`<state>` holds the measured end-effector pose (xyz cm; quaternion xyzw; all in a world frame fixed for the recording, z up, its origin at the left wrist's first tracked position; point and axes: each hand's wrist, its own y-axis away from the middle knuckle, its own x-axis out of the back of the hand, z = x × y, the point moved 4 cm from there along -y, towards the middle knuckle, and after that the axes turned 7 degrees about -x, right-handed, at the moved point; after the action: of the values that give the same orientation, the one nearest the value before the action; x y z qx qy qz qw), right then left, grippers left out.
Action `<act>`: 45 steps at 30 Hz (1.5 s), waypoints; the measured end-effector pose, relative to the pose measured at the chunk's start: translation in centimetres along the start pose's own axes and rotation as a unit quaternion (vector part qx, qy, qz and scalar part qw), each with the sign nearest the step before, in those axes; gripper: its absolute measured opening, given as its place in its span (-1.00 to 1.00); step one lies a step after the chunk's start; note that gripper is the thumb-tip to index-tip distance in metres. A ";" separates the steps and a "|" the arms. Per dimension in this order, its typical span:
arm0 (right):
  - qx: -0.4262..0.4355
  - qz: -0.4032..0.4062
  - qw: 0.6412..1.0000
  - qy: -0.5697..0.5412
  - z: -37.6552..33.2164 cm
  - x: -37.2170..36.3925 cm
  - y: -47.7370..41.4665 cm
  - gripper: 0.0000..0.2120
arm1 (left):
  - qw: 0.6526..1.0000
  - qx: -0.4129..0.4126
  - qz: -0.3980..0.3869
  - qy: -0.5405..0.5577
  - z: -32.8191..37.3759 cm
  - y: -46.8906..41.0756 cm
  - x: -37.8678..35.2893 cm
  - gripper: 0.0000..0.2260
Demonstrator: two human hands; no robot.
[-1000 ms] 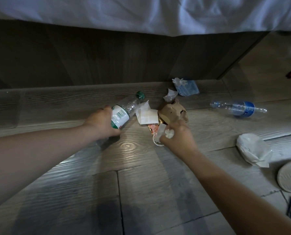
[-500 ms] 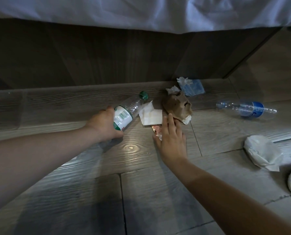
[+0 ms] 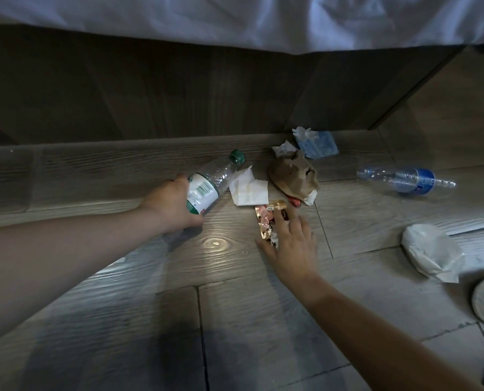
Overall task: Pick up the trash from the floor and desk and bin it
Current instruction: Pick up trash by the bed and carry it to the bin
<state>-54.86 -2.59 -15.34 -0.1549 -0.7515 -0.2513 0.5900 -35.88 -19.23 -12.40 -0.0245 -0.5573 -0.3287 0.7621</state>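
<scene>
Both your bare arms reach forward and down, hands low near the floor.

Your left arm comes in from the left edge, forearm nearly straight, wrist level. Your left hand (image 3: 176,206) is curled shut around the lower part of a clear bottle (image 3: 209,184), thumb underneath, knuckles facing you. Your right arm enters from the bottom right corner and angles up toward the middle. Your right hand (image 3: 290,244) lies palm down, fingers (image 3: 279,218) spread and stretched forward, thumb splayed to the left. Its fingertips press on a shiny wrapper (image 3: 266,221), flat rather than gripping. The two hands sit apart, left slightly farther forward.
</scene>
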 end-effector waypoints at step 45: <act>-0.007 -0.052 0.991 -0.120 0.7 -0.7 4.7 -0.24 | 1.000 0.002 -0.001 -0.003 0.5 0.4 0.1 -0.43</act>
<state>-52.81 1.74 -15.21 -0.1485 -0.8220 -0.2662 0.4810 -36.06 -18.76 -11.95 -0.0235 -0.5599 -0.3280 0.7605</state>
